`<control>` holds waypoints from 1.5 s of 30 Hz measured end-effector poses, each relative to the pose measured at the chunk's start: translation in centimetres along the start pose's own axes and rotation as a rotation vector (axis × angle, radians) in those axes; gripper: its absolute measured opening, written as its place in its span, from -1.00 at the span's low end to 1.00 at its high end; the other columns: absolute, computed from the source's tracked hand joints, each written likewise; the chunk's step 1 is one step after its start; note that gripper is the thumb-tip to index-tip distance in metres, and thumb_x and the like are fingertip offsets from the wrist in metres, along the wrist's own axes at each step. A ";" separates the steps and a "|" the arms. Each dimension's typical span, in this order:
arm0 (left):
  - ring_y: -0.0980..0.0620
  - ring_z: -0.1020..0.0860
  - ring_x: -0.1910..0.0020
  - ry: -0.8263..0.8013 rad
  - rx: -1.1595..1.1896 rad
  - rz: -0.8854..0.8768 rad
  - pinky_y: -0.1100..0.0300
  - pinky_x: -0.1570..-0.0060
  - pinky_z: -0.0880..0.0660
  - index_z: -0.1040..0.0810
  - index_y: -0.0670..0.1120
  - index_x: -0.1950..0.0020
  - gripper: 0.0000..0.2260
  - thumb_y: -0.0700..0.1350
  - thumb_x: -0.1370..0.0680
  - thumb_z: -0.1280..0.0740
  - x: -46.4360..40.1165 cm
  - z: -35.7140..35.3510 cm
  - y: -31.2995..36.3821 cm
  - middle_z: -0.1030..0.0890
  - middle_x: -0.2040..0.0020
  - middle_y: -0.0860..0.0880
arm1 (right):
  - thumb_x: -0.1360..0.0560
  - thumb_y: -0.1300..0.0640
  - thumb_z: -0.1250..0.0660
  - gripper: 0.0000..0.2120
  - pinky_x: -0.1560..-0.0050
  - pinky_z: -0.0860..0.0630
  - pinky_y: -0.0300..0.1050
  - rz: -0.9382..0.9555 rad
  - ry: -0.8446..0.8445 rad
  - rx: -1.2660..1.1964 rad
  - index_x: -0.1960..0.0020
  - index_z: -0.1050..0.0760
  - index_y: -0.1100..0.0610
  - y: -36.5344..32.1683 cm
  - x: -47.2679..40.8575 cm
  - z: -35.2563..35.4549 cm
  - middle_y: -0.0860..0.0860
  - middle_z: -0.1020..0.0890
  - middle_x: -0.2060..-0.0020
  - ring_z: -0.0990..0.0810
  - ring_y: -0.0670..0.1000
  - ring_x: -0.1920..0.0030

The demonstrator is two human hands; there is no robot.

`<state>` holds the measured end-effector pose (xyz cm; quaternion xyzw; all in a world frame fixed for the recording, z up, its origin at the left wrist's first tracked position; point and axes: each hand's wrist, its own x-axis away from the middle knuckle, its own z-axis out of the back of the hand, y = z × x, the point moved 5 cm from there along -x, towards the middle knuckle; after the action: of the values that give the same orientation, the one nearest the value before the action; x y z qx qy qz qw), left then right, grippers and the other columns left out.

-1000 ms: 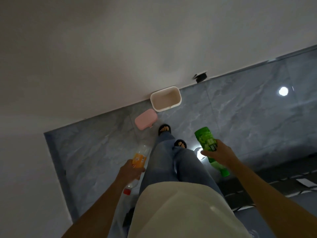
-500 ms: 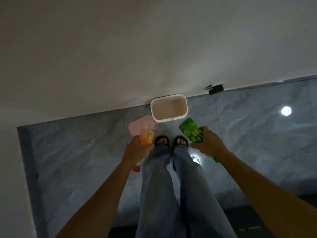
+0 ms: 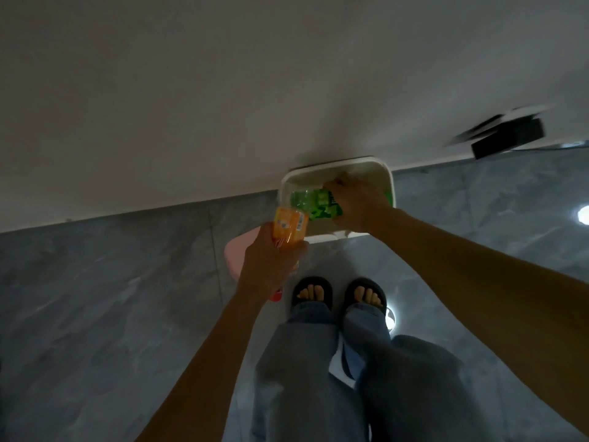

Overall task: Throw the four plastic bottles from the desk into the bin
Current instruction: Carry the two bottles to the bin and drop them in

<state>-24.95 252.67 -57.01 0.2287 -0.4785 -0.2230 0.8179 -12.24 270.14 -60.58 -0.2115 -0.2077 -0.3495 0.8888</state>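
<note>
Head view, nearest first: the left hand [image 3: 271, 266] is wrapped around an orange-labelled plastic bottle [image 3: 290, 224], red cap down below the palm, its upper end at the near-left rim of the white bin [image 3: 391, 180]. A pink lid [image 3: 234, 258] lies on the floor under that hand. Farther out, the right hand [image 3: 358, 204] clasps a green bottle [image 3: 314, 204] lying sideways over the bin's open mouth.

Both hands [image 3: 358, 204] and their bottles now forward, green bottle [image 3: 314, 204] over the bin [image 3: 390, 180].
</note>
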 end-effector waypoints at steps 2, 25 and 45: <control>0.47 -0.59 0.27 0.016 0.000 -0.028 0.55 0.52 -0.40 -0.46 0.24 -0.03 -0.68 0.19 -0.35 -0.46 -1.1 -0.6 -0.2 -0.63 0.16 0.35 | -0.44 -0.15 -0.43 -0.37 -0.06 -0.58 0.07 0.016 -0.023 0.049 -0.39 -0.33 0.08 0.5 -1.9 -2.8 0.11 -0.52 -0.25 -0.60 0.16 -0.14; 0.04 -0.58 0.15 -0.181 -0.408 -0.331 0.09 0.26 -0.51 -0.31 0.06 -0.29 -0.48 0.23 -0.45 -0.37 -4.7 -2.5 7.5 -0.54 0.06 0.07 | -0.64 -0.02 -0.15 -0.72 -0.04 -0.59 -0.03 -0.019 -0.139 -0.207 -0.06 -0.55 0.12 3.5 0.8 -5.4 0.07 -0.64 0.06 -0.62 0.04 0.10; -0.26 -0.53 -0.26 -0.377 -1.032 -0.420 -0.14 -0.22 -0.50 -0.43 -0.11 -0.39 -0.56 0.06 -0.56 -0.31 -15.7 -15.2 3.0 -0.53 -0.33 -0.21 | -0.39 0.25 -0.50 -0.62 0.17 -0.58 -0.10 0.146 0.269 -0.075 -0.19 -0.61 0.05 3.7 7.0 -7.1 0.00 -0.71 0.01 -0.68 0.09 0.10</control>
<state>-18.02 266.69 -72.55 -0.1527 -0.3899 -0.6212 0.6625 -3.34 265.16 -63.72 -0.2104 -0.0579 -0.3164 0.9232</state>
